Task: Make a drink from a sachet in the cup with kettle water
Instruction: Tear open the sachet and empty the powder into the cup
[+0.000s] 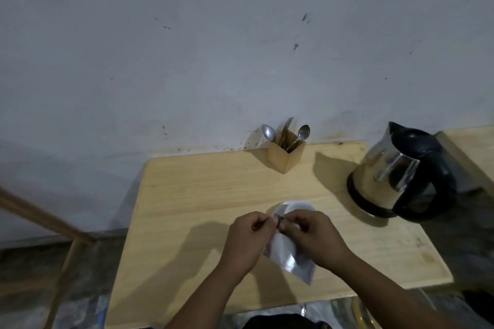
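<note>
— What do we have in our hands?

— A silvery sachet point(287, 254). We hold it by its top edge, just above the wooden table point(203, 195), and its lower corner hangs down toward us. Our left hand point(247, 240) is curled, thumb and fingers pinched on the top edge from the left. Our right hand point(312, 235) pinches the same edge from the right, so the fingertips of both hands nearly meet.

— Is the sachet open?

— We cannot tell; the fingers cover that part and it is blurred.

— And the cup?

— The white cup point(295, 205) stands on the table just behind our hands, mostly hidden by them. Only its far rim shows, so we cannot see what is inside it.

— Where is the kettle?

— The steel kettle point(401, 176), with black lid, base and handle, stands at the right side of the table, apart from the cup, with its spout toward the wall point(240, 48).

— Anything else on the table?

— A wooden cutlery holder point(286, 156) stands at the back edge against the wall, with two spoons point(303, 132) and some forks upright in it.
</note>
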